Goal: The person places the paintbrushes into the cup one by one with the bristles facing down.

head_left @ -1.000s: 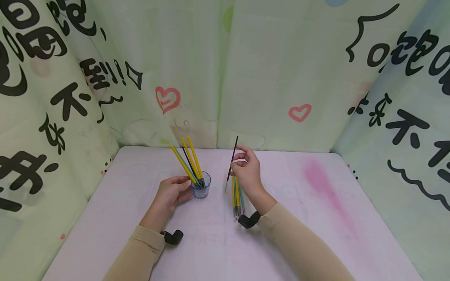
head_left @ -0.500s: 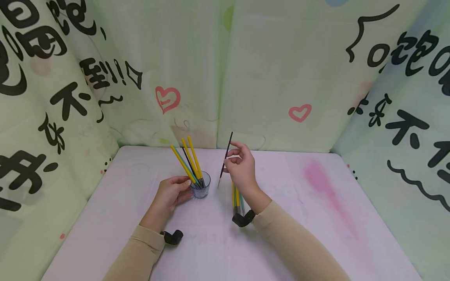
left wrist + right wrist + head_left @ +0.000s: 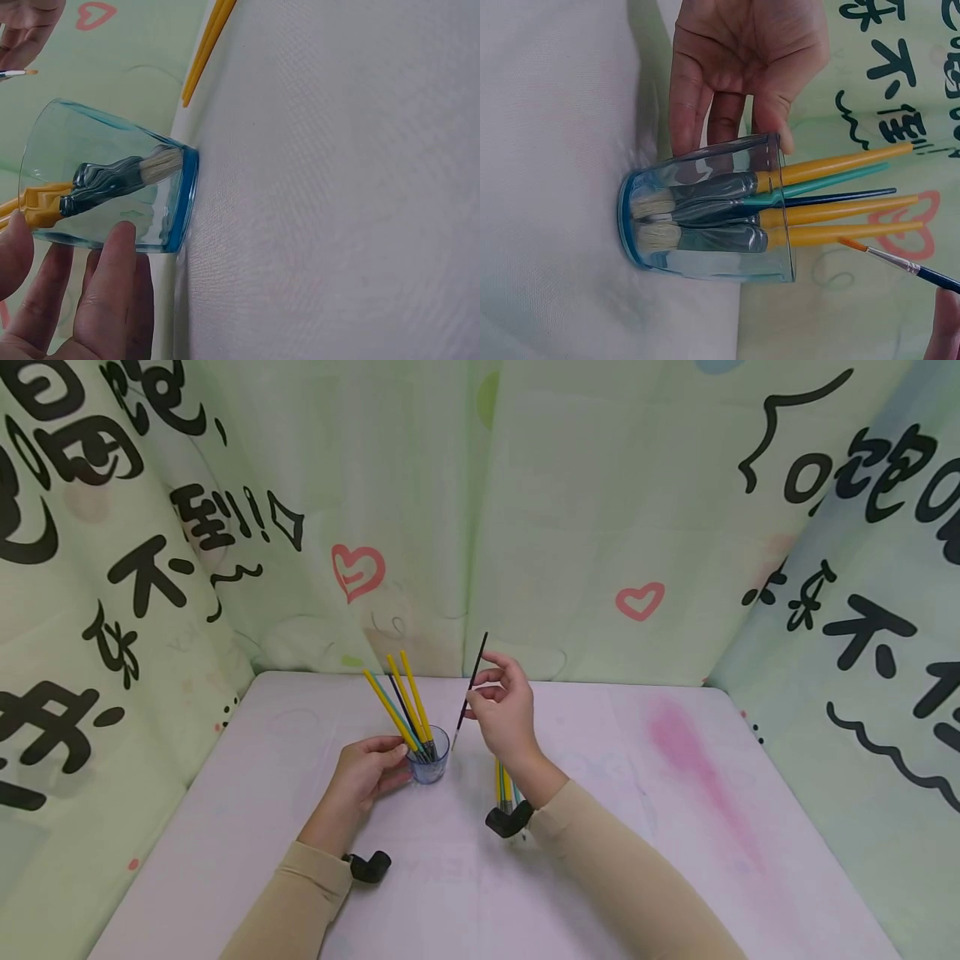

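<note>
My left hand [image 3: 366, 772] holds a clear bluish glass cup [image 3: 430, 772] upright on the table, thumb at its rim and fingers against its side. Several paintbrushes [image 3: 832, 204] lean in the cup, bristles down, with yellow, teal and dark blue handles. Between thumb and fingertips, my right hand [image 3: 506, 706] pinches a thin dark-handled paintbrush [image 3: 472, 678] just right of the cup. Its orange bristle tip [image 3: 853, 244] points down and shows beside the yellow handles in the right wrist view.
More paintbrushes [image 3: 503, 783], yellow and teal, lie on the pale table [image 3: 637, 860] under my right wrist, partly hidden by the black wrist camera [image 3: 510, 820]. A printed curtain [image 3: 570, 527] stands behind the table and along both sides.
My right hand has moved left and slightly up with the dark paintbrush, from over the lying brushes toward the cup. The left hand and cup have stayed put.
</note>
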Demonstrator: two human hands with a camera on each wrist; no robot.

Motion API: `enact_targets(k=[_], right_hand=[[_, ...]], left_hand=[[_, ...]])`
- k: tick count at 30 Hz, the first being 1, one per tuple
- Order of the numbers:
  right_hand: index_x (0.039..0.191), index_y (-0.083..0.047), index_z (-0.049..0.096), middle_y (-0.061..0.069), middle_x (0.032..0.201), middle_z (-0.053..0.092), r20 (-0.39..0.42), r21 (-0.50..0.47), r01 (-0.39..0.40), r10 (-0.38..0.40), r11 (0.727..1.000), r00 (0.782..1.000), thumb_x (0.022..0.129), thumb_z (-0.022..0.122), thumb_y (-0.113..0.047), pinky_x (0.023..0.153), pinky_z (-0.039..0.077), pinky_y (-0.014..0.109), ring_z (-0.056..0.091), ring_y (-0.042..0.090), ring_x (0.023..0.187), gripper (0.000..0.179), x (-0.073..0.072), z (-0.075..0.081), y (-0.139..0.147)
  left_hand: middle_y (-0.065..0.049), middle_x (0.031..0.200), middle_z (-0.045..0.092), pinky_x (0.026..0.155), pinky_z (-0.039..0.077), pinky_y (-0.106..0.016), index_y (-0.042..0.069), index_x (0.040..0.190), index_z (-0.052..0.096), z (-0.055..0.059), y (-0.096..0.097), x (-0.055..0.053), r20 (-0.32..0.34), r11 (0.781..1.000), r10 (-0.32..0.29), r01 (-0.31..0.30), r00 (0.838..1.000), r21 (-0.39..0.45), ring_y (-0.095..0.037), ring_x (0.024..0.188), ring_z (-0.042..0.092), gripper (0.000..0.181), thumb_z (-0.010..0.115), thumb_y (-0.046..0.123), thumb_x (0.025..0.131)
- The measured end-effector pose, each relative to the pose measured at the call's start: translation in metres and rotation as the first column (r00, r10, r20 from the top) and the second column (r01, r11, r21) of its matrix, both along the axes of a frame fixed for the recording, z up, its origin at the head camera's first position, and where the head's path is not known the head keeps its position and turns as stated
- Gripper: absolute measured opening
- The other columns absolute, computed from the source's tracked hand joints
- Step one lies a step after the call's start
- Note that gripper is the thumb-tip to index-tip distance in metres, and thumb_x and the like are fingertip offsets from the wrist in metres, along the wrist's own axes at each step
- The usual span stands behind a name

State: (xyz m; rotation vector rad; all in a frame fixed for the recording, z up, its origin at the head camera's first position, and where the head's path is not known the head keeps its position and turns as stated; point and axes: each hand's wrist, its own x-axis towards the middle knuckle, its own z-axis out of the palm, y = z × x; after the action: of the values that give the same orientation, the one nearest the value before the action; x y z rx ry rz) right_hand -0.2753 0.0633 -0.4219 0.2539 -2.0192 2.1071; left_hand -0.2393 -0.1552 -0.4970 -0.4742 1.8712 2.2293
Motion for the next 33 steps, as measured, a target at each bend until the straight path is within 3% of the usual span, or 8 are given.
enact_targets(k=[9, 16, 22, 33], right_hand=[[0.147, -0.012, 0.057, 0.015, 0.107, 0.06, -0.021, 0.048, -0.046, 0.047, 0.998, 0.999, 0.094, 0.065, 0.014, 0.071, 0.07, 0.032, 0.065, 0.02, 0.087, 0.059, -0.004, -0.003, -0.012], [0.147, -0.011, 0.057, 0.014, 0.108, 0.06, -0.023, 0.101, -0.071, 0.073, 0.992, 0.997, 0.095, 0.066, 0.013, 0.072, 0.07, 0.033, 0.064, 0.019, 0.087, 0.058, -0.006, -0.013, -0.017], [0.147, -0.012, 0.058, 0.016, 0.11, 0.061, -0.025, 0.175, -0.097, 0.103, 0.98, 0.994, 0.095, 0.066, 0.015, 0.07, 0.067, 0.026, 0.064, 0.019, 0.088, 0.059, -0.009, -0.023, -0.019], [0.147, -0.018, 0.059, 0.014, 0.112, 0.065, 0.02, 0.289, -0.121, 0.121, 0.95, 0.992, 0.096, 0.069, 0.01, 0.074, 0.066, 0.027, 0.066, 0.022, 0.091, 0.059, -0.013, -0.035, -0.02]], left_hand=[[-0.006, 0.112, 0.073, 0.088, 0.07, -0.038, -0.002, 0.134, 0.07, 0.001, -0.001, 0.0, -0.001, 1.0, -0.004, 0.004, 1.0, -0.012, -0.014, 0.093, 0.074, 0.034, 0.073, 0.005, 0.102], [-0.011, 0.119, 0.073, 0.089, 0.069, -0.039, -0.001, 0.134, 0.071, 0.001, -0.001, 0.0, 0.007, 1.0, -0.001, 0.001, 1.0, -0.021, -0.015, 0.095, 0.074, 0.034, 0.074, 0.007, 0.101], [-0.013, 0.122, 0.073, 0.09, 0.069, -0.04, -0.001, 0.135, 0.071, 0.0, -0.001, -0.001, 0.003, 0.999, -0.007, 0.007, 1.0, -0.033, -0.016, 0.096, 0.074, 0.035, 0.074, 0.009, 0.101], [-0.011, 0.121, 0.072, 0.089, 0.069, -0.039, -0.002, 0.137, 0.069, 0.001, -0.001, 0.0, -0.005, 1.0, -0.013, 0.013, 1.0, -0.024, -0.015, 0.095, 0.073, 0.037, 0.074, 0.009, 0.102]])
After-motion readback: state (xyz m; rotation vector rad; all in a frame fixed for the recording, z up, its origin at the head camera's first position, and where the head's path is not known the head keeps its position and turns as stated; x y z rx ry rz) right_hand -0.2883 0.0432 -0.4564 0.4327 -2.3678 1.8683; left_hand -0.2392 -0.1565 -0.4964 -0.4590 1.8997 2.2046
